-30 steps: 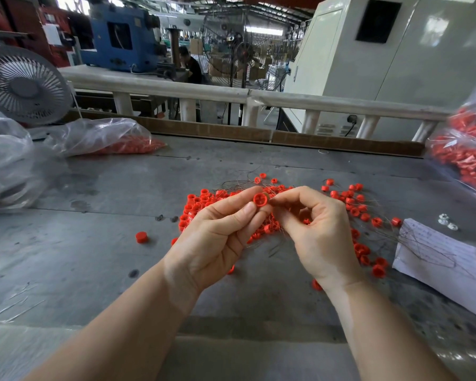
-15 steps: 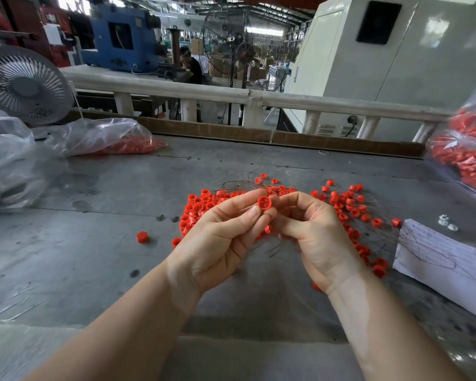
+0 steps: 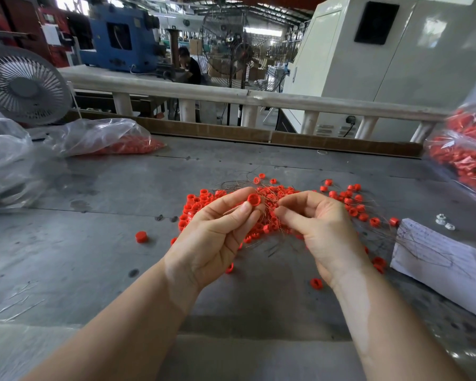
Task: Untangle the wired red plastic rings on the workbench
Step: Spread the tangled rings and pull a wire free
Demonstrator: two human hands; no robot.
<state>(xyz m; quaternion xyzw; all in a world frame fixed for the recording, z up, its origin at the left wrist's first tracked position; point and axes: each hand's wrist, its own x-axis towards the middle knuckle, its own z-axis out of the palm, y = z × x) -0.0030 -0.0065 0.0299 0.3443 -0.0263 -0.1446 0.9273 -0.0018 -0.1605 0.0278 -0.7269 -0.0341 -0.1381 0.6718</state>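
At the centre of the frame, above the grey workbench (image 3: 66, 270), I see my left hand (image 3: 215, 237) pinching one red ring (image 3: 253, 199) between thumb and fingertips, its open side turned toward the camera. Thin wire runs from it to my right hand (image 3: 322, 229), whose fingers are curled in around the strands; I read that as gripping the wire, though the strands are almost too fine to make out. Beneath and behind both hands lies the tangle of red rings (image 3: 275, 193), small, round, hollow, bright red, threaded through with thin brownish wire and spreading toward centre right. A single loose ring (image 3: 141, 237) lies apart at centre left, another (image 3: 316, 283) just below my right wrist.

My hands cover the middle of the pile. A sheet of paper (image 3: 437, 259) lies at lower right, touching the wire ends. Clear bags of red parts lie at upper left (image 3: 107, 141) and the right edge (image 3: 467, 160). A fan (image 3: 22, 86) stands upper left.
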